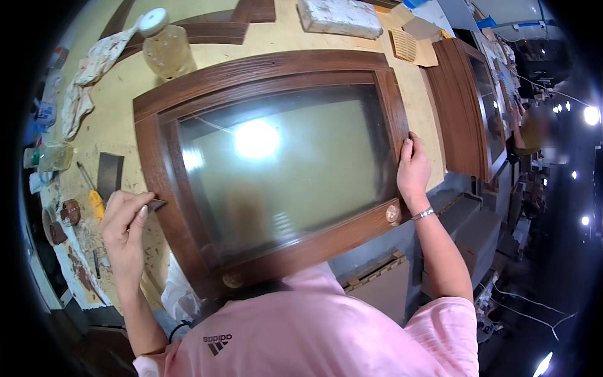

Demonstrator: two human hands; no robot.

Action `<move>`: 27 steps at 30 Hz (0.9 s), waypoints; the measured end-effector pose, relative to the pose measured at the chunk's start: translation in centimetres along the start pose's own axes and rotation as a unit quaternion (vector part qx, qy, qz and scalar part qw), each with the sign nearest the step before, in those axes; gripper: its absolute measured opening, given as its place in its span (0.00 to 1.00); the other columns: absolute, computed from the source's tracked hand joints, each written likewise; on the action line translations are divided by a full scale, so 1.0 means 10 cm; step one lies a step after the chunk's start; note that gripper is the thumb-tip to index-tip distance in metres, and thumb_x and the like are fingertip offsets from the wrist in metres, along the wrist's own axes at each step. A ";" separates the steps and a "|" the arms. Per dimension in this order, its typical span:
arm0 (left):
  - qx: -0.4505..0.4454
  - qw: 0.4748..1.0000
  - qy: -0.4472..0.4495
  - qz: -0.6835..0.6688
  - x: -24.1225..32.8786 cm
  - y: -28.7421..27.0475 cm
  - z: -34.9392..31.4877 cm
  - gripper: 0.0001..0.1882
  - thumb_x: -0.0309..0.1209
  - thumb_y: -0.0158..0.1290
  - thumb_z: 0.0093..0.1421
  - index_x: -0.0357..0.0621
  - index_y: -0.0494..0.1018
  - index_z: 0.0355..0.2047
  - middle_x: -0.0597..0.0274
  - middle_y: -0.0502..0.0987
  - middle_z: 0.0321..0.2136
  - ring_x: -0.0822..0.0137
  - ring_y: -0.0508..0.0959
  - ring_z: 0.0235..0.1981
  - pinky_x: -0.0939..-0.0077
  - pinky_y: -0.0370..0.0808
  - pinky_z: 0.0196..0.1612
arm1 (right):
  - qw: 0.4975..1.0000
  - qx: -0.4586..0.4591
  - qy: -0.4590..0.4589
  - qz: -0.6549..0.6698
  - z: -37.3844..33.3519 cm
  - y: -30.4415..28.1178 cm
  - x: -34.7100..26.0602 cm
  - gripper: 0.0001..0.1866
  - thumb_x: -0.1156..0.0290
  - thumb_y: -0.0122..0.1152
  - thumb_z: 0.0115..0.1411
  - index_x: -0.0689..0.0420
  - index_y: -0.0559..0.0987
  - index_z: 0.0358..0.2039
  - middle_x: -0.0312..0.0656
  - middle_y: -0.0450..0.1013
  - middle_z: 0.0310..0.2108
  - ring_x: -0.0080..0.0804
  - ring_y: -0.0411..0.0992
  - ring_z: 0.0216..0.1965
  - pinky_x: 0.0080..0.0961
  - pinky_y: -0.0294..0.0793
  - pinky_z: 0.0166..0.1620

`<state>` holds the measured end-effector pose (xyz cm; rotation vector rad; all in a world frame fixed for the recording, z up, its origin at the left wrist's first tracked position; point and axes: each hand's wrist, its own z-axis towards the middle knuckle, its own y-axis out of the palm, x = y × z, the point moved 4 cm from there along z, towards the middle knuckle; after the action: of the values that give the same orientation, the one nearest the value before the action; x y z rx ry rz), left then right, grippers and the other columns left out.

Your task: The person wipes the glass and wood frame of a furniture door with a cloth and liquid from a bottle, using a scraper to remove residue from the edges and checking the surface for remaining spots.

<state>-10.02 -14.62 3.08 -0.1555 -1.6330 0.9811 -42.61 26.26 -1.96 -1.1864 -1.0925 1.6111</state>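
Note:
A dark brown wooden door frame (264,61) holds a glass pane (301,188) that reflects a bright lamp. It lies tilted across the worktable, its near edge close to my body. My right hand (414,169) grips its right side, thumb and fingers at the edge. At the left side, my left hand (125,220) pinches a small thin grey flat piece (156,203), which touches or nearly touches the wood. Two round pale spots (393,214) show on the frame's near rail. Beyond my left hand lie a dark flat rectangular piece (110,173) and a yellow-handled tool (96,204).
A white-lidded jar (168,50) stands behind the frame, beside a stained rag (94,66). A second jar (53,156) is at far left. At the back lie a pale block (340,17) and brown wooden pieces (213,31). More brown panels (455,107) stand at right; a person is beyond.

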 end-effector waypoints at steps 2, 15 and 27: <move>0.040 0.997 -0.022 0.056 -0.41 -0.11 -0.16 0.11 0.18 0.51 0.60 0.31 0.79 0.42 0.56 0.76 0.34 0.61 0.75 0.37 0.73 0.70 0.43 | 1.000 -0.002 -0.002 -0.007 0.02 0.04 0.01 0.23 0.55 0.45 0.70 0.56 0.77 0.55 0.59 0.79 0.34 0.60 0.78 0.37 0.50 0.75 0.42; -0.102 0.978 -0.162 0.087 -0.35 0.40 -1.38 0.22 0.19 0.59 0.51 0.36 0.78 0.48 0.43 0.80 0.43 0.50 0.81 0.43 0.64 0.77 0.47 | 0.999 0.019 -0.039 0.007 0.03 0.02 -0.01 0.24 0.54 0.44 0.71 0.56 0.78 0.54 0.58 0.79 0.32 0.59 0.78 0.35 0.50 0.76 0.40; -0.116 0.933 0.340 -0.034 1.49 1.81 0.40 0.20 0.24 0.54 0.53 0.48 0.81 0.46 0.59 0.76 0.44 0.57 0.72 0.43 0.63 0.70 0.47 | 0.999 -0.021 -0.011 0.026 -0.01 -0.04 -0.12 0.23 0.56 0.46 0.69 0.59 0.77 0.53 0.59 0.79 0.32 0.60 0.78 0.36 0.52 0.75 0.41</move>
<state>-25.41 3.53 2.29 -0.5349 -1.0923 0.5789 -42.25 25.21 -1.33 -1.2359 -1.1223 1.6524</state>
